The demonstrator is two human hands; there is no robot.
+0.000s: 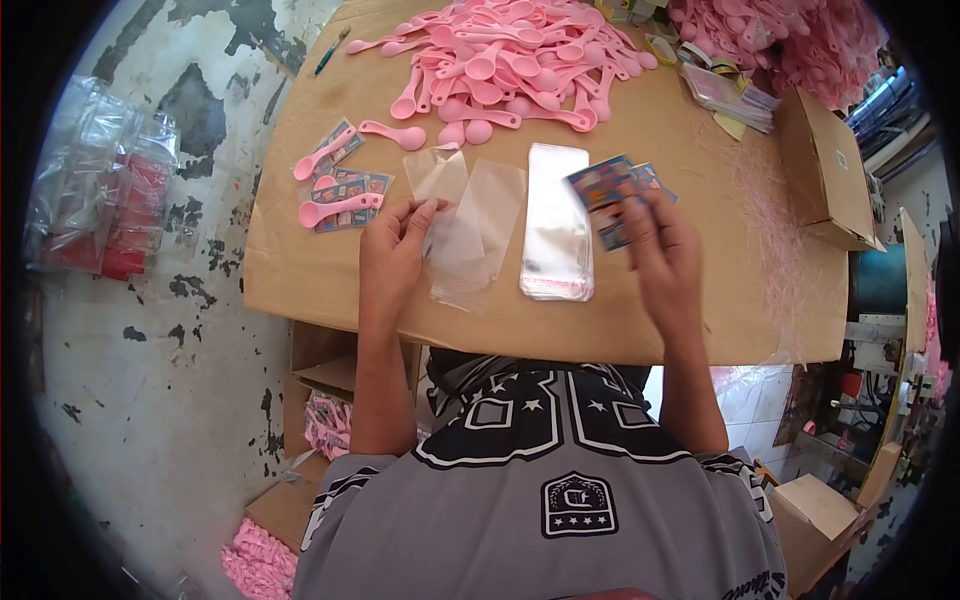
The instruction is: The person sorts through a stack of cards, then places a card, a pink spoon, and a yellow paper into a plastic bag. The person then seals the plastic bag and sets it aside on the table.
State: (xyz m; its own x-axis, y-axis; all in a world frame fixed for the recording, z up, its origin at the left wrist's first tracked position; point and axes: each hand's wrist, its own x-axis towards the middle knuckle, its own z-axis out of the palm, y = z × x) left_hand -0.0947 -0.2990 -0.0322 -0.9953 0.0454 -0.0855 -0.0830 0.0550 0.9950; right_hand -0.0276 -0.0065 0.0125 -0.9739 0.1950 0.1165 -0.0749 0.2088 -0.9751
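My left hand [398, 240] pinches a clear plastic bag [438, 178] between thumb and fingers. Another flat bag [498, 205] lies just to its right. In the middle sits a stack of shiny clear bags [556, 215] with a reddish strip at the near end. My right hand [660, 240], slightly blurred, has its fingers closed on several small printed cards [598, 188] fanned out beside that stack. Left of my left hand, pink spoons [343, 208] rest on printed cards [376, 186]; another pink spoon [393, 134] lies just beyond them.
A big heap of pink spoons [510, 60] covers the far side of the brown table [640, 325]. A pen [332, 52] lies far left. At the right edge stand a cardboard box [822, 170], packets [728, 98] and loose pink strands [775, 240]. Plastic-wrapped bundles [105, 180] are at left.
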